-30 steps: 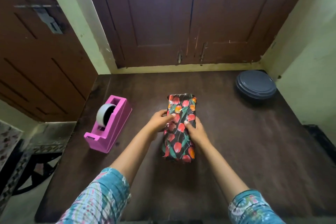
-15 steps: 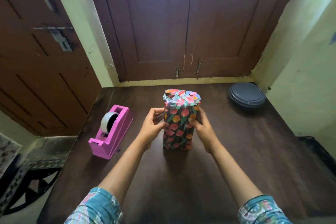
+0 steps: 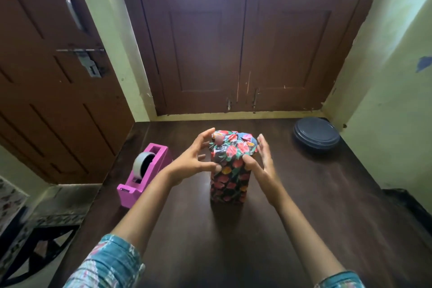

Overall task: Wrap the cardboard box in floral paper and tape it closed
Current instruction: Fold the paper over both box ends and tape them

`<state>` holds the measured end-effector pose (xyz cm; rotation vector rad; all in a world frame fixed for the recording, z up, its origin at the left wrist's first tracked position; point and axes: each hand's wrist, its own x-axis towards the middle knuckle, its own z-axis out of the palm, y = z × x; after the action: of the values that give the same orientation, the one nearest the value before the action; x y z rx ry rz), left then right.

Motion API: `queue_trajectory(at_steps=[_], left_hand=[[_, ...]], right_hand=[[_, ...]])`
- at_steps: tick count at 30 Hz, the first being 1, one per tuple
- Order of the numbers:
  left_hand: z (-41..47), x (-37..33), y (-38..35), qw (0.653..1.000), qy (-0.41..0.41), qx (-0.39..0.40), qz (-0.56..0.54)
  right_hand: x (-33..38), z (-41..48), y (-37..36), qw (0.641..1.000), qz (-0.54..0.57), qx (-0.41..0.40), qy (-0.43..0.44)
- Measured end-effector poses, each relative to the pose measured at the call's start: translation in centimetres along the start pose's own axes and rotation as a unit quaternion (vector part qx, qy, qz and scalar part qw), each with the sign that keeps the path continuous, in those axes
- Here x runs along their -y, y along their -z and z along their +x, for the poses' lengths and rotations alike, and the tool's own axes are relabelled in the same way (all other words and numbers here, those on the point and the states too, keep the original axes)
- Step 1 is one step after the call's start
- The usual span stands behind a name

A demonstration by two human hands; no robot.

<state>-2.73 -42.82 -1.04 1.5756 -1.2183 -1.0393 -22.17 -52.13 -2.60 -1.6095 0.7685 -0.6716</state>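
A pink tape dispenser (image 3: pixel 143 176) sits on the dark wooden table (image 3: pixel 304 199), at about nine o'clock from the wrapped box (image 3: pixel 228 179), with a grey roll of tape (image 3: pixel 141 165) standing in its cradle. The dispenser is near the box but apart from it.

The left hand (image 3: pixel 195 161) comes next, its fingers spread and loosely curved toward the box's upper left side. Only the thumb tip touches the paper, and the hand grips nothing.

The box stands upright on one end at the middle of the table. It is fully covered in dark paper printed with red, orange and pink flowers and green leaves. At the top the paper is gathered in crumpled, glossy folds (whether tape is there is hard to tell).

The right hand (image 3: pixel 260 166) is at three o'clock from the box. Its thumb presses the front right edge, and its fingers are straight and a little blurred alongside the right face, not closed round it.

At two o'clock, well apart in the far corner, lies a round dark blue lidded container (image 3: pixel 316 136).
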Motion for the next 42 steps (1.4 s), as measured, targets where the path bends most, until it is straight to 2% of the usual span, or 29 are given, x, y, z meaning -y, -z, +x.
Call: queue_trajectory(at_steps=[3, 7, 9, 15, 20, 24, 29, 33, 35, 37, 39, 41, 42], left_hand=[[0.6, -1.2, 0.3, 0.998, 0.004, 0.038, 0.045], [1.2, -1.5, 0.1, 0.985, -0.02, 0.018, 0.17], [1.3, -1.4, 0.0, 0.978, -0.026, 0.01, 0.209], [0.9, -0.7, -0.2, 0.98, -0.013, -0.015, 0.198], [0.5, -0.4, 0.1, 0.982, 0.005, -0.039, 0.183], [0.4, -0.2, 0.0, 0.975, 0.015, -0.058, 0.215], [0.3, -0.4, -0.4, 0.969, 0.018, -0.086, 0.232], [0.4, -0.5, -0.8, 0.966, 0.009, -0.087, 0.242], [0.3, -0.4, -1.0, 0.97, 0.0, -0.082, 0.229], [0.2, -0.2, -1.1, 0.971, -0.005, -0.084, 0.223], [0.0, -0.1, -1.2, 0.971, -0.007, -0.087, 0.225], [-0.2, 0.0, -1.2, 0.969, -0.008, -0.089, 0.229], [-0.3, 0.1, -1.2, 0.968, -0.009, -0.09, 0.232]], right_hand=[[1.4, 1.5, 0.2, 0.985, -0.153, -0.023, 0.078], [2.9, 2.7, 0.7, 0.923, -0.348, -0.034, 0.162], [3.8, 3.1, 1.1, 0.903, -0.397, -0.021, 0.162], [7.0, 3.9, 1.2, 0.915, -0.388, 0.009, 0.112], [8.9, 3.0, 2.1, 0.954, -0.253, 0.088, 0.131], [8.2, 1.6, 2.2, 0.953, -0.205, 0.169, 0.144], [6.7, 0.4, 2.7, 0.96, -0.169, 0.177, 0.136], [7.3, 0.4, 2.5, 0.952, -0.224, 0.154, 0.14], [7.8, 1.2, 1.9, 0.944, -0.279, 0.067, 0.162], [8.2, 2.3, 1.1, 0.915, -0.362, -0.006, 0.175], [8.3, 3.5, 0.1, 0.885, -0.444, 0.025, 0.14], [8.4, 4.2, -0.7, 0.874, -0.472, 0.082, 0.086], [8.5, 4.3, -1.0, 0.87, -0.48, 0.086, 0.078]])
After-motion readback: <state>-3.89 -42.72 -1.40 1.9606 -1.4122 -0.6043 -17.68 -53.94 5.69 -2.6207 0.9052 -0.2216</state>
